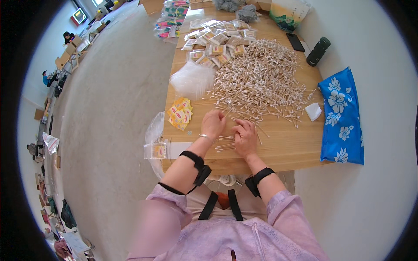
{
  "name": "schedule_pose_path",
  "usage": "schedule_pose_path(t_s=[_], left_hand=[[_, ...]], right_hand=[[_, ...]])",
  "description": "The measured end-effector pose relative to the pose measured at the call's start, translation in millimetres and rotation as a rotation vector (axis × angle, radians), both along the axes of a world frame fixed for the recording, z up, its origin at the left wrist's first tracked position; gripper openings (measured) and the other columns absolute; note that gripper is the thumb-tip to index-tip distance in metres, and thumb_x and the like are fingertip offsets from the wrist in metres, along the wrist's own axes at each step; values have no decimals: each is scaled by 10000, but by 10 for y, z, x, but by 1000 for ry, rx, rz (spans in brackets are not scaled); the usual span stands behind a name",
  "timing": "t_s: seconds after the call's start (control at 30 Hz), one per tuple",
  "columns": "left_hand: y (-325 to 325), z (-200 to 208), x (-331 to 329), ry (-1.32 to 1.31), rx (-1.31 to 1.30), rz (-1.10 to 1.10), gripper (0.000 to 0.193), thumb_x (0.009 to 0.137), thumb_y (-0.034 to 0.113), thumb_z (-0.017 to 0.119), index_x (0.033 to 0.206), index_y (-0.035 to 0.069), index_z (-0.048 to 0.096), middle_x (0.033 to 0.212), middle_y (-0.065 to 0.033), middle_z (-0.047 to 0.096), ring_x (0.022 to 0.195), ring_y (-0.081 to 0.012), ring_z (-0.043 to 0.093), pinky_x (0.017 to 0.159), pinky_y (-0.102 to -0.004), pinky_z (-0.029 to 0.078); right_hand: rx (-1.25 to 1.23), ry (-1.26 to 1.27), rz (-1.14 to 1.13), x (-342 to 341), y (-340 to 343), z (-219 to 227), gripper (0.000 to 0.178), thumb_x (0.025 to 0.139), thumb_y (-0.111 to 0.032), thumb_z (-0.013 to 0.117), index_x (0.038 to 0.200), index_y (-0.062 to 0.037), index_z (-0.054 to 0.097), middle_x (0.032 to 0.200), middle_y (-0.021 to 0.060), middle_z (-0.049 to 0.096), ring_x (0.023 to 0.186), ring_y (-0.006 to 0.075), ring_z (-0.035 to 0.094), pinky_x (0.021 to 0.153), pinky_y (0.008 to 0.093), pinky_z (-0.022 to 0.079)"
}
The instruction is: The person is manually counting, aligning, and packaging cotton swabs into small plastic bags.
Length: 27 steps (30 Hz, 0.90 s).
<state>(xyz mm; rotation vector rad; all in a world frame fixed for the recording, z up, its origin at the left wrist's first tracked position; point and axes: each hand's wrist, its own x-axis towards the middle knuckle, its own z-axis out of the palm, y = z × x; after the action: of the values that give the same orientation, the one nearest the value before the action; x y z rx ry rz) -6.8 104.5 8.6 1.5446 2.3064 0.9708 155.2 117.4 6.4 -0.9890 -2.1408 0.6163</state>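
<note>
Cotton swabs with wooden sticks lie in a large heap (pixel 261 78) across the middle of the table. At its near edge, my left hand (pixel 213 124) has its fingers bent together by a few loose swabs; what they pinch is hidden. Close on its right is my right hand (pixel 245 138), low over the tabletop with its fingers curled. A small bunch of cotton swabs (pixel 225 145) sticks out leftward from under that hand, which appears to grip them. Yellow-and-white printed cards (pixel 180 114) are fanned out left of my left hand.
Clear plastic bags (pixel 193 80) lie beside the heap, with filled swab packets (pixel 220 41) behind. One packet (pixel 156 150) lies at the left table edge. A blue floral cushion (pixel 342 117), white tissue (pixel 313 112), black bottle (pixel 318 51) and phone (pixel 295 42) line the right, along the wall.
</note>
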Motion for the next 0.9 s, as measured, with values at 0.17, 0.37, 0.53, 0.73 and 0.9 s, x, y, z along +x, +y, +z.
schedule_pose_path(t_s=[0.17, 0.37, 0.53, 0.73, 0.9], left_hand=[[-414, 39, -105, -47, -55, -214, 137, 738, 171, 672, 775, 40, 681, 785, -115, 640, 803, -281, 607, 728, -375, 493], [-786, 152, 272, 7, 90, -231, 309, 720, 189, 719, 989, 53, 652, 1017, -138, 603, 1041, -302, 525, 882, -378, 445], [-922, 103, 444, 17, 135, -281, 587, 689, 197, 768, 1200, 53, 518, 1179, -157, 521, 1150, -338, 458, 971, -388, 409], [-936, -30, 363, -49, 160, -292, 521, 715, 165, 737, 1178, 47, 529, 1159, -135, 541, 1135, -338, 467, 995, -411, 400], [-981, -12, 337, -79, 204, -324, 396, 730, 132, 723, 1090, 48, 583, 1044, -128, 596, 1059, -344, 525, 941, -407, 435]], right_hand=[[15, 50, -79, -23, 30, -57, 260, 753, -21, 531, 999, -70, 603, 1129, 79, 587, 1126, 272, 492, 966, 392, 368], [8, 125, -31, -1, 70, -101, 283, 754, -22, 543, 1032, -44, 591, 1133, 95, 590, 1097, 299, 508, 960, 399, 390], [-298, 310, 39, -8, 3, -183, 321, 795, -13, 504, 1109, -16, 573, 1191, 140, 574, 1181, 307, 482, 1024, 386, 362], [-517, 438, 151, -230, -261, -97, 377, 834, -33, 472, 1206, -5, 529, 1301, 168, 508, 1268, 292, 430, 1081, 363, 305], [-11, -48, -290, 51, -169, -71, 425, 805, -109, 578, 1220, -53, 506, 1239, 160, 522, 1189, 321, 463, 1016, 425, 339]])
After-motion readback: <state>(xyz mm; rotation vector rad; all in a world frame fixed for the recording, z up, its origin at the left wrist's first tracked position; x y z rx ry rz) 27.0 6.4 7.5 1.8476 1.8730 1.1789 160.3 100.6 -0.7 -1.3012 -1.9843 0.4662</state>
